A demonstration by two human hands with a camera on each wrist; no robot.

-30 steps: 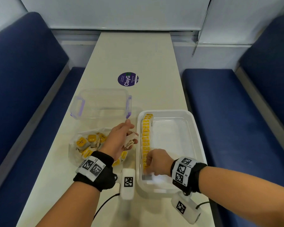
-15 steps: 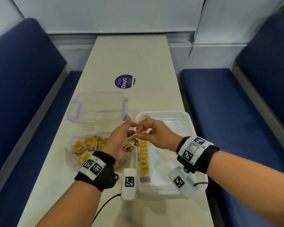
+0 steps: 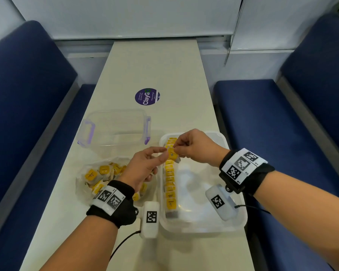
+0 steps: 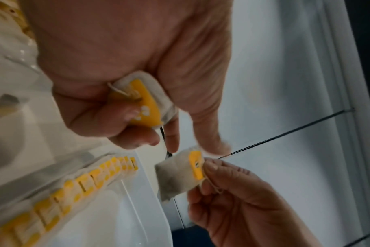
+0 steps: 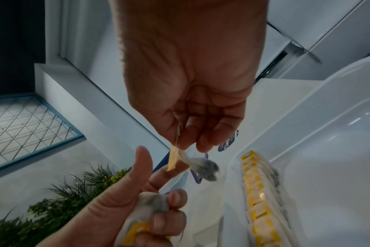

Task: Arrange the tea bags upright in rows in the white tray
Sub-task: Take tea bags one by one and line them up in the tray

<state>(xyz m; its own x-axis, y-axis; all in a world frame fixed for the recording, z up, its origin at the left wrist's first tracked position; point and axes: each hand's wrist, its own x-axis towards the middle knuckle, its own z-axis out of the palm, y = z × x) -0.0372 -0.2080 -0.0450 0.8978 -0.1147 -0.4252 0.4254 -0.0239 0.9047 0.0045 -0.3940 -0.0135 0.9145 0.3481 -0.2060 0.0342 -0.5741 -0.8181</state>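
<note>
Blue booth seats flank a long pale table (image 3: 155,65), where the head view shows a white tray (image 3: 237,222) with one row of yellow-tagged tea bags (image 3: 169,184) standing upright along its left wall, the rest of the tray floor bare; a clear bag of loose tea bags (image 3: 98,177) lies to its left, with a clear lidded container (image 3: 114,128) beyond. Above the row, the right hand (image 3: 196,147) pinches a single tea bag (image 3: 172,153) at its top, with the left hand (image 3: 143,167) at its other side, index and thumb extended toward it. From the left wrist view, the left hand's lower fingers (image 4: 108,117) curl round a spare tea bag (image 4: 146,102) in the palm, while the single bag hangs from the right fingertips (image 4: 211,167) — thin paper, limp, the pouch swinging free. The right wrist view confirms that hand is gripping only the tag edge. Such a bag is likely very light, soft and easily torn or crumpled; it seems best held by the stiff tag and top seam, then lowered pouch-first beside the row so it leans against its neighbours.
</note>
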